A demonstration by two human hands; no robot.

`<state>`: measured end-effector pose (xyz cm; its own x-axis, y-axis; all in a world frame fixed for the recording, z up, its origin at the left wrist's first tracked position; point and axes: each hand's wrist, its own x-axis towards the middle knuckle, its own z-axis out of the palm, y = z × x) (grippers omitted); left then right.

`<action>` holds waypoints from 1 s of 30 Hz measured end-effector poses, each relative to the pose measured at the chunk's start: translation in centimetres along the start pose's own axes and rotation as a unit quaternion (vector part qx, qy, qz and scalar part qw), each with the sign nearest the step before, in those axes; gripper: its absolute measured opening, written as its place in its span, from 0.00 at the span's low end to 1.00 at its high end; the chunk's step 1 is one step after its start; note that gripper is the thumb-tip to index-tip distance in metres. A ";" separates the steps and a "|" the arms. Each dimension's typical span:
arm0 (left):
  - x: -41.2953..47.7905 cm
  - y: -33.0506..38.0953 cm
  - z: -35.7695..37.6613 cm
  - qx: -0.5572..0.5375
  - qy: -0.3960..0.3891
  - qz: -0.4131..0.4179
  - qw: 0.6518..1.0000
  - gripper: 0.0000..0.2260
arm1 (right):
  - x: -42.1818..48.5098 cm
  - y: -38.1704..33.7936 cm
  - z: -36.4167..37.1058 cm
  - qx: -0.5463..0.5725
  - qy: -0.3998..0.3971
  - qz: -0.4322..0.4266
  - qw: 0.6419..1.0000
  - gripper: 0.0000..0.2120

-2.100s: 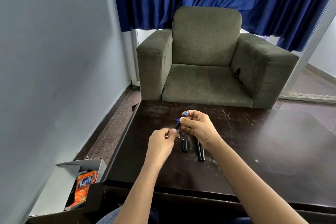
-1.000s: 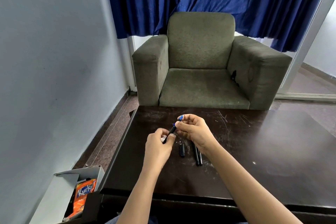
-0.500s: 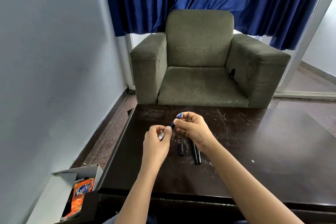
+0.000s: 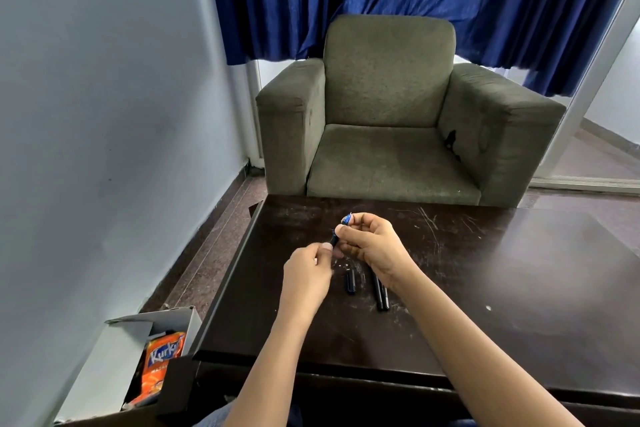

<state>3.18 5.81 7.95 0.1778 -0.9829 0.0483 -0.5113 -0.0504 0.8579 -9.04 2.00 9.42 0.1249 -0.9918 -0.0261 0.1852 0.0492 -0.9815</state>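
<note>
Left hand (image 4: 306, 272) has slid up the pen (image 4: 334, 238) toward right hand (image 4: 372, 246)

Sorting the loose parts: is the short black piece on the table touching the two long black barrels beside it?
Apart. The head view shows a strip of bare table between the short black piece and the two long black barrels.

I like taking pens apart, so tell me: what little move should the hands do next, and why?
Probably a small push or twist to join the pen fully. The left hand and right hand both pinch it, nearly touching, and only a short black bit shows between them. A cap lies on the table, likely next to go on.
</note>
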 end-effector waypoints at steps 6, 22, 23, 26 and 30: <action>-0.3 0.3 -0.3 -0.016 -0.002 0.018 1.000 0.08 | -0.3 -0.2 -0.2 0.044 -0.029 0.011 0.999 0.02; -0.7 1.1 -0.4 0.013 0.020 0.023 0.999 0.10 | 0.0 0.8 -1.2 0.049 -0.013 0.024 0.998 0.05; -0.6 1.0 -0.5 0.010 0.025 0.020 0.999 0.10 | 0.4 1.3 -1.6 -0.002 -0.019 0.014 1.000 0.06; -0.5 0.8 -0.4 -0.022 0.032 -0.006 0.999 0.10 | 1.8 4.1 -3.4 -0.399 -0.012 -0.055 0.915 0.14; -0.6 0.7 -0.3 -0.009 0.030 -0.015 0.999 0.10 | 2.0 8.2 -3.9 -0.656 -0.090 -0.003 0.749 0.23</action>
<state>3.00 6.38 8.68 0.2439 -0.9684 0.0525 -0.4905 -0.0765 0.8681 -11.06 0.01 0.59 0.2799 -0.9536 -0.1111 -0.9167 -0.2312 -0.3258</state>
